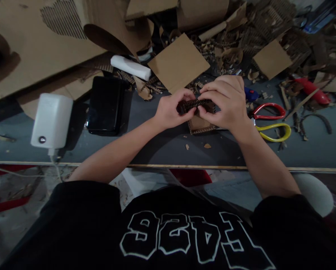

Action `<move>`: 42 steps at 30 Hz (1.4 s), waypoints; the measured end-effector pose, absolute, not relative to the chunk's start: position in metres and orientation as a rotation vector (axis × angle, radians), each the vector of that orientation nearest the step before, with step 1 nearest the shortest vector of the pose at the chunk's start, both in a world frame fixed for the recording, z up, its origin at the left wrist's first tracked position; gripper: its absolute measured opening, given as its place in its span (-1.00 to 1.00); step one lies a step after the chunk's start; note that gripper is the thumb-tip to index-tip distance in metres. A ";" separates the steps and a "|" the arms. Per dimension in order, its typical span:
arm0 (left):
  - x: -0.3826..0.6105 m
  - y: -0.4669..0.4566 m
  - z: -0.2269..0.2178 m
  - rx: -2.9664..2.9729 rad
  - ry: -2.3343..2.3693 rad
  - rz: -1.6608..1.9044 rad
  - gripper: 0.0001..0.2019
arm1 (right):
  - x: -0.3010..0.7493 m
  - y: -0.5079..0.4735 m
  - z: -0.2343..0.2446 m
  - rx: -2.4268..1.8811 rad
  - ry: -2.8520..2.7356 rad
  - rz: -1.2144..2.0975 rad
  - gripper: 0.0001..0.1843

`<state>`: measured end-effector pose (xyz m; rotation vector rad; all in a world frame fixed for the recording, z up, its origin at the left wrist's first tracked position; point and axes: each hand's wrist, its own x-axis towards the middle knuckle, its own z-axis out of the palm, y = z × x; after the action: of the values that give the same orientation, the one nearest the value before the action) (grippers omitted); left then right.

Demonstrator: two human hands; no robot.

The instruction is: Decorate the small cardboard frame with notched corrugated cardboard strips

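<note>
Between my two hands is a dark strip of corrugated cardboard (196, 104), pinched by the fingertips. My left hand (173, 108) has its thumb and fingers closed on the strip's left end. My right hand (225, 99) grips it from the right, thumb below and fingers above. Just beneath lies a small square cardboard piece (199, 124) with a ridged, raised edge, partly covered by the hands. Scissors (271, 125) with one red and one yellow handle lie right of my right hand, their blades mostly hidden.
A black box-like case (104, 105) and a white charger-like device (51, 120) with a cable stand on the left. Flat cardboard squares (179, 63), a white roll (130, 67), a red tool (312, 91) and many cardboard scraps crowd the back and right. The table edge (162, 165) runs in front.
</note>
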<state>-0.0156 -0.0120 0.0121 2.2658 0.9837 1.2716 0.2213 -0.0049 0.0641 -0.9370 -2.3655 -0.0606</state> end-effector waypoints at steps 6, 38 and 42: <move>-0.015 -0.012 0.008 2.224 0.946 1.308 -0.52 | 0.222 -0.009 0.074 -0.930 -2.376 -0.187 -0.88; -0.026 0.041 -0.006 1.387 1.038 1.474 -0.28 | 0.219 -0.005 0.065 -0.783 -2.366 -0.073 -0.95; -0.023 0.031 0.003 1.510 0.915 1.319 -0.32 | 0.217 -0.006 0.066 -0.819 -2.386 -0.046 -0.93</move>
<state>-0.0234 0.0305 0.0030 1.5097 0.9149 1.3192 0.2174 -0.0062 0.0657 -0.8194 -2.3864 -0.0462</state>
